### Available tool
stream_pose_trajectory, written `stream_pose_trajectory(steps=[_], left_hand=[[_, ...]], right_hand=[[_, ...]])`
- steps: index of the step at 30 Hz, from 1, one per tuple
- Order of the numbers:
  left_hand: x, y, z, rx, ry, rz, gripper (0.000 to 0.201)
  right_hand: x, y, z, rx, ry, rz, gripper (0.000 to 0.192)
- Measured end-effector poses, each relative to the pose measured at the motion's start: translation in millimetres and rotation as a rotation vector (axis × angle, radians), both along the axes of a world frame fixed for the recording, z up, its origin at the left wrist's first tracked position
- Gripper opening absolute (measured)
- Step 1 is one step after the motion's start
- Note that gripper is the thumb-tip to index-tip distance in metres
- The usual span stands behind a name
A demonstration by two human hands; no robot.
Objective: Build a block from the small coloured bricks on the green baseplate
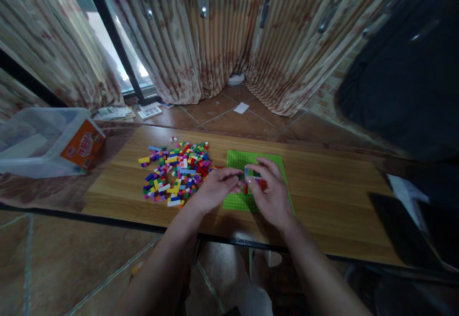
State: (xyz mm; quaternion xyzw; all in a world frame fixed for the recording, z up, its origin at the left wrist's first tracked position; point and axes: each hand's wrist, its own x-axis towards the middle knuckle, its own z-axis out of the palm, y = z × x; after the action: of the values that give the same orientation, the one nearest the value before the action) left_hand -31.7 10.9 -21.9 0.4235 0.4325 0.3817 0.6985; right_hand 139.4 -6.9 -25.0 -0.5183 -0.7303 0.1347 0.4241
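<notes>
A green baseplate [251, 159] lies on the wooden table [330, 187]. A small build of coloured bricks [251, 176] stands on the plate. My left hand [216, 188] and my right hand [270, 189] meet over that build, fingertips pinched on its bricks. Which brick each hand grips is hidden by the fingers. A pile of several loose coloured bricks [175, 171] lies on the table just left of my left hand.
A clear plastic tub with an orange label [53, 140] lies on its side at the table's far left. A dark flat object [401, 230] and white paper [407, 194] rest at the right end. Striped curtains [222, 38] hang behind, over a tiled floor.
</notes>
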Motion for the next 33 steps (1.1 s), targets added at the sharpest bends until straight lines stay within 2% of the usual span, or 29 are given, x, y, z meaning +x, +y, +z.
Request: stream_pose_trajectory(steps=[3,9,22,28,33], left_hand=[[0.6,-1.3,3.4,-0.006,-0.053,0.007,0.024],[1.9,-3.0,3.5,-0.066,-0.153,0.04,0.029],[0.4,-3.4,7.8,0.013,-0.141,0.046,0.029],[-1.0,-4.3,7.8,-0.031,-0.107,0.033,0.035],[-0.2,-4.1,8.1,-0.037,-0.07,0.014,0.035]], right_hand=[[-5.4,-4.4,2.7,-0.037,-0.011,0.07,0.024],[-5.6,-2.9,-1.6,-0.024,0.061,0.074,0.017],[-5.0,-4.1,1.4,0.022,-0.016,0.055,0.018],[-4.2,-4.6,0.0,0.097,-0.093,0.059,0.019],[-1.0,-2.4,0.8,0.058,-0.038,0.043,0.017]])
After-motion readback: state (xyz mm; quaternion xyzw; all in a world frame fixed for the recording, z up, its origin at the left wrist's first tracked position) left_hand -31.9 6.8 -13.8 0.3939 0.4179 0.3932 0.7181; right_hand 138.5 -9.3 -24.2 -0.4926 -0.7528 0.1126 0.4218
